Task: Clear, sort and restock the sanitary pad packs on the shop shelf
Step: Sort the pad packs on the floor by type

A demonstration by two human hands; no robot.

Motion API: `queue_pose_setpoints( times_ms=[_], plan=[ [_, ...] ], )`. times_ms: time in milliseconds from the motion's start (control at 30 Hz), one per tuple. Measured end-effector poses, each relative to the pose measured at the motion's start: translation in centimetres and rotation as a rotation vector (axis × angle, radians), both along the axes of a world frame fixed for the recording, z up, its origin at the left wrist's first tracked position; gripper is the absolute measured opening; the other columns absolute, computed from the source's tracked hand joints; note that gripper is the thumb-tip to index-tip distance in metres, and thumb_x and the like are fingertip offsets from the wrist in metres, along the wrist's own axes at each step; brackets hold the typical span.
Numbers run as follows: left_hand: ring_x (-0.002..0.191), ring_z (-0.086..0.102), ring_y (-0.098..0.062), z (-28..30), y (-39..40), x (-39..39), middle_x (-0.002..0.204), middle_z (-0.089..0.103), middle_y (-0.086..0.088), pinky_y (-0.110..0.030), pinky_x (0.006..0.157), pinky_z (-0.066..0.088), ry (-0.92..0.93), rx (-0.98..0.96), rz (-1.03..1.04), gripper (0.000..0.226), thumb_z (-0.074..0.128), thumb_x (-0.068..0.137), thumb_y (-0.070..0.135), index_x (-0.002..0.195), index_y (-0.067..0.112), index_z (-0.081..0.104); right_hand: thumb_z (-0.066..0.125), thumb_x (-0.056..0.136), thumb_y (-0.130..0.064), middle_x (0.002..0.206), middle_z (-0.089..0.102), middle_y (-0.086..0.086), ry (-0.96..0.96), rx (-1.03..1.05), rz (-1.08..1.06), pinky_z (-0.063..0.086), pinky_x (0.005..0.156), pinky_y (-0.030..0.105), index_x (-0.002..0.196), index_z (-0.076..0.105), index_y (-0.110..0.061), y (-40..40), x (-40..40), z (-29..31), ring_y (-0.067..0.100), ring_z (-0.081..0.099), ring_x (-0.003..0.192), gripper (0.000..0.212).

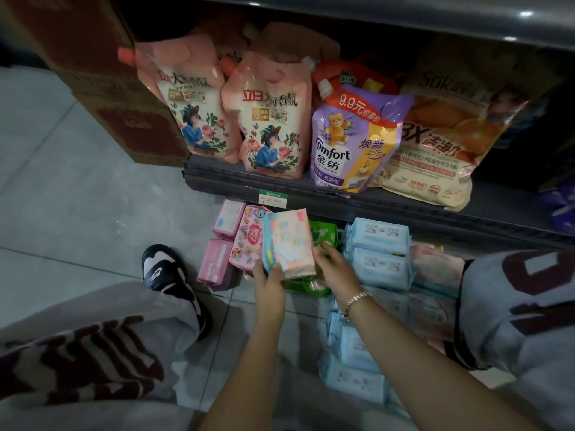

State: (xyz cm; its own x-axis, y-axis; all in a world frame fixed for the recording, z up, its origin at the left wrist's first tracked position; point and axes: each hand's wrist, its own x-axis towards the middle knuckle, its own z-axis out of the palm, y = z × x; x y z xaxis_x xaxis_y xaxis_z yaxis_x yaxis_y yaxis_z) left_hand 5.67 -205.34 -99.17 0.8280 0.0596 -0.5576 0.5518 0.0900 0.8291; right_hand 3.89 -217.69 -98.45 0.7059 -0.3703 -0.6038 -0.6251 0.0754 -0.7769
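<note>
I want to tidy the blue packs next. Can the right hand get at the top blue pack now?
Probably yes, once freed: the right hand now holds the pastel pack together with the left hand. The top blue pack lies uncovered just beside it.

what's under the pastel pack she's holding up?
A green pack lies directly beneath the pastel pack, showing at its right and bottom edges. Both the left hand and right hand grip the pastel pack. The green pack's middle is covered.
</note>
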Motion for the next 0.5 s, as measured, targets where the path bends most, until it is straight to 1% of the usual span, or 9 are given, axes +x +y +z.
queue_pose_setpoints(
  times_ms=[33, 100, 167, 200, 267, 333, 400, 433, 500],
  plan=[
    [0.114, 0.055, -0.029, 0.5, -0.1, 0.0, 0.127, 0.056, -0.013, -0.048, 0.1, 0.047, -0.012, -0.012, -0.022, 0.029, 0.045, 0.098, 0.005, 0.126, 0.009, 0.045, 0.056, 0.092, -0.048, 0.142, 0.052, 0.006, -0.005, 0.066, -0.041, 0.052, 0.096, 0.046, 0.145, 0.04, -0.025, -0.2, 0.0, 0.3, 0.025, 0.059, 0.117, 0.059],
    [0.11, 0.058, -0.028, 1.4, -0.4, -0.1, 0.123, 0.058, -0.011, -0.047, 0.097, 0.049, -0.035, -0.026, -0.082, 0.026, 0.045, 0.098, 0.006, 0.123, 0.012, 0.048, 0.059, 0.092, -0.043, 0.129, 0.062, 0.006, -0.05, 0.204, -0.095, 0.053, 0.095, 0.047, 0.136, 0.049, -0.024, -0.5, -0.2, 1.2, 0.023, 0.064, 0.108, 0.049],
    [0.105, 0.06, -0.028, 2.5, -0.8, -0.3, 0.114, 0.061, -0.008, -0.046, 0.093, 0.051, -0.07, -0.037, -0.146, 0.019, 0.046, 0.097, 0.004, 0.11, 0.018, 0.051, 0.062, 0.09, -0.038, 0.117, 0.068, 0.004, -0.12, 0.235, -0.077, 0.053, 0.094, 0.046, 0.117, 0.06, -0.027, -1.0, -0.7, 2.3, 0.02, 0.068, 0.101, 0.029],
    [0.1, 0.061, -0.026, 3.0, -1.0, -0.4, 0.108, 0.062, -0.007, -0.044, 0.09, 0.051, -0.088, -0.042, -0.169, 0.018, 0.046, 0.096, 0.002, 0.104, 0.018, 0.051, 0.065, 0.089, -0.035, 0.114, 0.07, 0.003, -0.148, 0.236, -0.08, 0.053, 0.093, 0.046, 0.111, 0.061, -0.029, -1.2, -1.0, 2.7, 0.02, 0.068, 0.1, 0.023],
    [0.087, 0.061, -0.019, 4.2, -1.6, -0.5, 0.099, 0.061, -0.005, -0.035, 0.08, 0.052, -0.111, -0.067, -0.214, 0.015, 0.046, 0.095, 0.001, 0.101, 0.014, 0.051, 0.067, 0.088, -0.029, 0.11, 0.071, 0.001, -0.192, 0.242, -0.125, 0.054, 0.092, 0.043, 0.11, 0.06, -0.028, -2.0, -1.7, 3.4, 0.02, 0.069, 0.098, 0.023],
    [0.086, 0.062, -0.018, 5.0, -2.4, -0.4, 0.101, 0.062, -0.008, -0.033, 0.078, 0.052, -0.088, -0.09, -0.254, 0.012, 0.048, 0.098, 0.013, 0.108, 0.01, 0.052, 0.066, 0.089, -0.024, 0.106, 0.071, -0.001, -0.228, 0.253, -0.164, 0.056, 0.08, 0.033, 0.116, 0.059, -0.024, -2.9, -2.5, 4.2, 0.016, 0.069, 0.092, 0.028],
    [0.097, 0.065, -0.025, 5.7, -3.3, -0.2, 0.111, 0.066, -0.01, -0.04, 0.084, 0.054, -0.026, -0.138, -0.307, 0.034, 0.056, 0.095, 0.032, 0.119, 0.008, 0.054, 0.063, 0.091, -0.019, 0.101, 0.071, -0.003, -0.255, 0.289, -0.173, 0.054, 0.067, 0.024, 0.116, 0.059, -0.022, -4.1, -3.4, 4.7, 0.01, 0.07, 0.083, 0.025],
    [0.101, 0.066, -0.026, 6.0, -3.8, -0.3, 0.115, 0.068, -0.01, -0.043, 0.088, 0.054, 0.002, -0.173, -0.35, 0.044, 0.059, 0.091, 0.037, 0.124, 0.01, 0.054, 0.061, 0.092, -0.017, 0.099, 0.072, -0.002, -0.264, 0.312, -0.166, 0.054, 0.064, 0.022, 0.115, 0.06, -0.021, -4.7, -3.9, 4.9, 0.009, 0.071, 0.08, 0.022],
    [0.103, 0.068, -0.025, 6.5, -4.8, -0.6, 0.116, 0.069, -0.008, -0.045, 0.092, 0.053, 0.025, -0.214, -0.415, 0.043, 0.062, 0.091, 0.034, 0.129, 0.014, 0.055, 0.058, 0.094, -0.015, 0.101, 0.073, 0.0, -0.265, 0.334, -0.164, 0.055, 0.068, 0.024, 0.116, 0.063, -0.016, -5.6, -5.0, 5.5, 0.011, 0.071, 0.083, 0.023]
  ],
)
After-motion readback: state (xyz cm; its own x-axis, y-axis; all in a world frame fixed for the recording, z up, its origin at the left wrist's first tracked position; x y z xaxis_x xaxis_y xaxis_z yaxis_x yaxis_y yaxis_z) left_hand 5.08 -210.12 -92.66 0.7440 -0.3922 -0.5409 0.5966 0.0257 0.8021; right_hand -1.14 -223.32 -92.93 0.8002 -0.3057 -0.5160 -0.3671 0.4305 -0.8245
